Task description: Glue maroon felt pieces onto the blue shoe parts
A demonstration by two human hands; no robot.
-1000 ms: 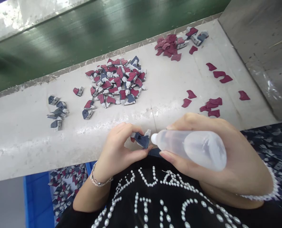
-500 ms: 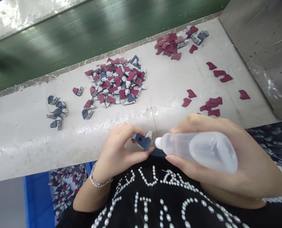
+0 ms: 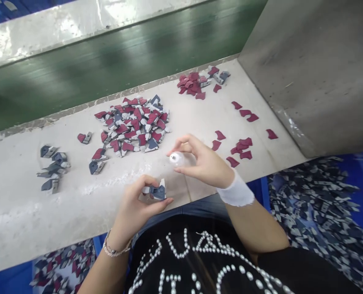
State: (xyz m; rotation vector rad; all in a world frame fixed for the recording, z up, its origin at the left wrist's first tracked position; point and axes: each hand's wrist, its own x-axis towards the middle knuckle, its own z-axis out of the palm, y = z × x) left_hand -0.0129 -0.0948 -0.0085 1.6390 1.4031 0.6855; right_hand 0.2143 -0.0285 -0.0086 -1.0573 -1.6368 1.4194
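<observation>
Pinching a light, stiffish navy-and-grey cut piece (image 3: 157, 192) by its edges in your left hand (image 3: 135, 208) above the counter (image 3: 18, 216), you are holding a small white cap (image 3: 177, 159) narrowly in your right hand (image 3: 204, 161).

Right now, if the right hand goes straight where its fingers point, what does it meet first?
Probably the pile of red, navy and grey cut pieces, just ahead of the right hand; depth is hard to judge.

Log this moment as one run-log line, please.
left hand: navy-and-grey cut piece | right hand: small white plastic piece, pinched | nearby: maroon-and-grey cut pieces piled on bench
</observation>
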